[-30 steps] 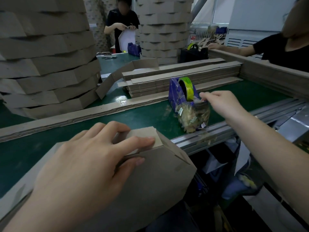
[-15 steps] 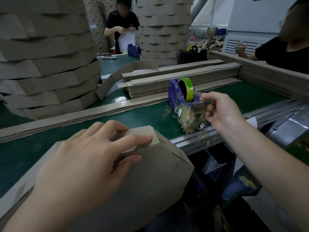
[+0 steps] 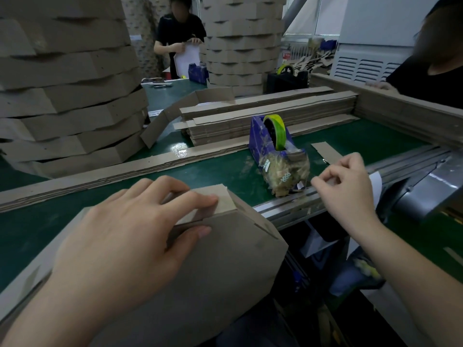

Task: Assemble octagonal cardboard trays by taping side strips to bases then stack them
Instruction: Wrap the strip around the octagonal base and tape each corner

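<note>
A half-built cardboard tray [image 3: 225, 259] tilts over the near edge of the green table. My left hand [image 3: 130, 236] lies across its top corner, fingers on the folded side strip and thumb on the base, holding the two together. My right hand [image 3: 345, 181] is to the right of the blue tape dispenser [image 3: 265, 144], fingers curled, pinching a short piece of clear tape pulled from it. The dispenser carries a yellow-green roll and its front is caked with old tape scraps.
A tall stack of finished trays [image 3: 67, 91] fills the left; another stack [image 3: 240, 43] stands far back. Flat side strips [image 3: 270, 116] lie piled behind the dispenser. Two people work across the table. A metal rail [image 3: 400, 161] runs along the right edge.
My right hand has drawn back from the dispenser toward me and to the right with tape pinched in it. My left hand has stayed on the tray corner.
</note>
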